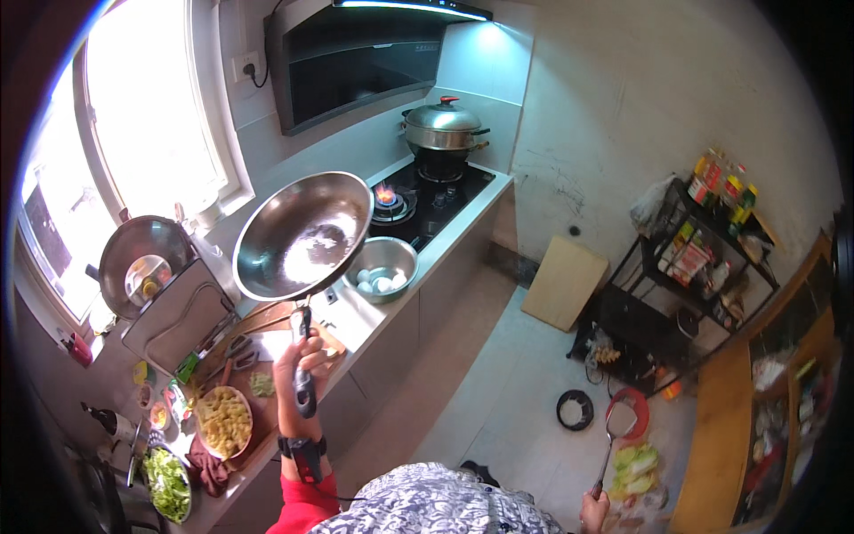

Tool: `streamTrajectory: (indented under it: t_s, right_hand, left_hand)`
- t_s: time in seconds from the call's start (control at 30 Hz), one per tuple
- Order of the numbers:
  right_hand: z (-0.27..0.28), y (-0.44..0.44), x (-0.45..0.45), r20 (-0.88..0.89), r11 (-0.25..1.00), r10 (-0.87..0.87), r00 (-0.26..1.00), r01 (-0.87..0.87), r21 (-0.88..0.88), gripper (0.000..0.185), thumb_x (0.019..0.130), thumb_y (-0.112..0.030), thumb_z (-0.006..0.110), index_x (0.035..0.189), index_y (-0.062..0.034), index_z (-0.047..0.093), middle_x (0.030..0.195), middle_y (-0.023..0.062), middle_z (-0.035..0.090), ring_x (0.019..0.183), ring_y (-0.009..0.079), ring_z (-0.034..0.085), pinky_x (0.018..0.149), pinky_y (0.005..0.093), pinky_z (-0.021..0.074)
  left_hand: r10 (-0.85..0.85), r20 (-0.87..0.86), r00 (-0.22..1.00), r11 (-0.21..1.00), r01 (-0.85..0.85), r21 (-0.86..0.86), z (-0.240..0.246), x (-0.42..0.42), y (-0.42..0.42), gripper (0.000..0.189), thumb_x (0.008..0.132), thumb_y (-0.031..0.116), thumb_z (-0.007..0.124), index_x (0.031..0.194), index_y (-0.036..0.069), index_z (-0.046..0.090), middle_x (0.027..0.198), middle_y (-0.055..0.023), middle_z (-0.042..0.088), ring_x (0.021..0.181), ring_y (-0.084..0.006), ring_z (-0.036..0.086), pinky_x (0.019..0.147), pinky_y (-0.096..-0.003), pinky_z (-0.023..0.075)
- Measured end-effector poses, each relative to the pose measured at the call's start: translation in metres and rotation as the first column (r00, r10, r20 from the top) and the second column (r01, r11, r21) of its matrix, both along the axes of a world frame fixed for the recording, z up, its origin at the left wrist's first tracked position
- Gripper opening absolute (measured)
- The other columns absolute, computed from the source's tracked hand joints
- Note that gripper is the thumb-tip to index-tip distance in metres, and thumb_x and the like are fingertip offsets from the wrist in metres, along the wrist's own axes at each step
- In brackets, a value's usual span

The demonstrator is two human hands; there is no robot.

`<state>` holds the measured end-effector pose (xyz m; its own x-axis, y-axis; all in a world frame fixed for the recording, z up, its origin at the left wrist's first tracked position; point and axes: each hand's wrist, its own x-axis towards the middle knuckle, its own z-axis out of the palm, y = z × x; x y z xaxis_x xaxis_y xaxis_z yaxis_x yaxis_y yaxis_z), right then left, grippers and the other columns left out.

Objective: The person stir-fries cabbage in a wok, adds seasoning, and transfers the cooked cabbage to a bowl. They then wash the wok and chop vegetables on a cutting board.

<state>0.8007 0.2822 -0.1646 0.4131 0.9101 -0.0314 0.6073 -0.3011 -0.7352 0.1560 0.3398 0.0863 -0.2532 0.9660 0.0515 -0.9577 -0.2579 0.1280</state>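
My left hand [308,357] grips the black handle of a steel wok [300,240]. The wok is tilted with its inside towards me, and its bottom looks wet or oily. It hangs above the counter, to the left of a gas burner [385,200] with a live flame. Just beyond its rim, a metal bowl [405,284] holds several white eggs [383,284]. Low at the right, my right hand [592,510] holds the handle of a long metal cooking ladle [610,437], raised over the floor.
A lidded steel pot [442,127] stands on the hob's far burner. Cut food fills a bowl [225,424] on the left counter, near a bowl of leafy greens [165,484] and scissors [243,354]. A black shelf rack [657,334] and a board [564,284] stand at the right wall.
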Motion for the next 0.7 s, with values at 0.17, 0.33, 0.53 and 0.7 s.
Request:
streamTrajectory:
  t_s: [0.17,0.33,0.53,0.7]
  right_hand:
    - [0.033,0.204,-0.016,-0.275,0.989,0.146,0.95,-0.133,0.064,0.013,0.079,-0.008,0.063,0.087,-0.0059,0.054,0.058,-0.003,0.045,0.039,0.0077,0.039,0.034,0.0252,0.0287]
    - [0.068,0.371,-0.091,-0.376,0.955,0.293,0.879,-0.291,0.063,0.021,0.08,-0.01,0.065,0.098,-0.0036,0.057,0.061,-0.004,0.048,0.045,0.0057,0.041,0.039,0.0237,0.031]
    - [0.095,0.506,-0.16,-0.224,0.9,0.383,0.896,-0.417,-0.128,0.021,0.076,-0.006,0.069,0.095,-0.0017,0.059,0.065,-0.0034,0.051,0.051,0.0066,0.044,0.045,0.0241,0.0354]
    - [0.117,0.601,-0.191,-0.256,0.818,0.543,0.8,-0.573,-0.053,0.023,0.075,-0.005,0.07,0.094,-0.0015,0.059,0.071,-0.0046,0.051,0.062,0.0049,0.046,0.056,0.0239,0.0395]
  left_hand:
    - [-0.044,-0.04,0.998,0.998,0.042,-0.044,-0.004,0.021,0.14,0.016,0.092,0.01,0.052,0.099,-0.004,0.048,0.072,0.0001,0.044,0.056,-0.0076,0.045,0.049,-0.0197,0.0406]
    - [-0.043,-0.065,0.997,0.99,0.033,-0.137,-0.032,0.013,0.279,0.009,0.092,0.008,0.05,0.097,0.002,0.048,0.07,0.0027,0.043,0.055,-0.0057,0.042,0.048,-0.0195,0.0353]
    - [-0.018,-0.064,0.998,0.994,0.011,-0.112,-0.075,-0.024,0.438,0.009,0.091,0.007,0.051,0.099,0.003,0.047,0.072,0.0014,0.045,0.055,-0.006,0.043,0.047,-0.0201,0.037]
    - [0.061,-0.213,0.975,0.965,-0.112,-0.238,-0.111,-0.042,0.522,0.01,0.091,0.011,0.053,0.098,0.007,0.047,0.072,0.0019,0.047,0.058,-0.0074,0.048,0.051,-0.0224,0.0431]
